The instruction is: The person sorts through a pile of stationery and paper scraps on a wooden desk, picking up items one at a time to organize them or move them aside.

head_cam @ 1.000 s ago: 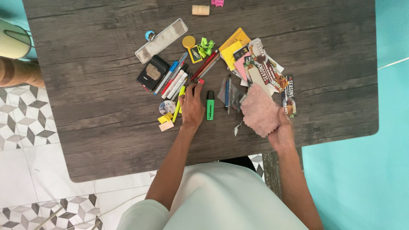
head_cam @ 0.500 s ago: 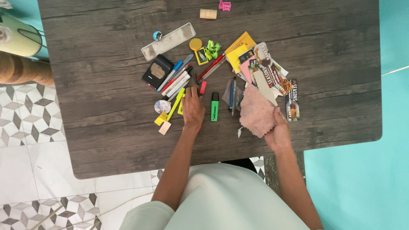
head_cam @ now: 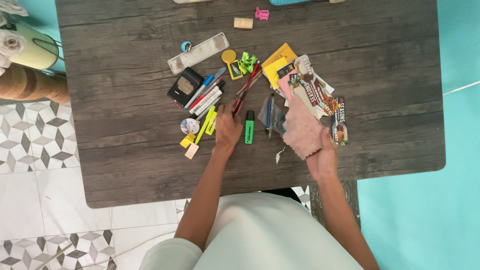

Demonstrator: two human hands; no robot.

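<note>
My left hand (head_cam: 227, 129) lies on the dark wooden table (head_cam: 125, 150), its fingertips closed on the lower ends of a few red pens (head_cam: 246, 87) that slant up toward a green clip (head_cam: 246, 60). A green highlighter (head_cam: 248, 127) lies just right of that hand, and a yellow highlighter (head_cam: 206, 123) lies just to its left. My right hand (head_cam: 322, 159) grips the lower edge of a pink cloth (head_cam: 301, 129), which covers part of a pile of printed leaflets (head_cam: 320, 92) and yellow cards (head_cam: 277, 60).
Blue pens (head_cam: 270, 112), a bunch of markers (head_cam: 205, 95), a black case (head_cam: 184, 86), a long grey tray (head_cam: 198, 52), a small round disc (head_cam: 190, 125) and sticky notes (head_cam: 190, 146) lie around. A beige block (head_cam: 243, 23) and pink toy (head_cam: 261, 13) sit far back. A pale green pot (head_cam: 30, 46) stands off the table at left.
The red pens have swung from a flat slant to steeper, with their lower ends now at my left fingertips. My right hand and the pink cloth shifted slightly left.
</note>
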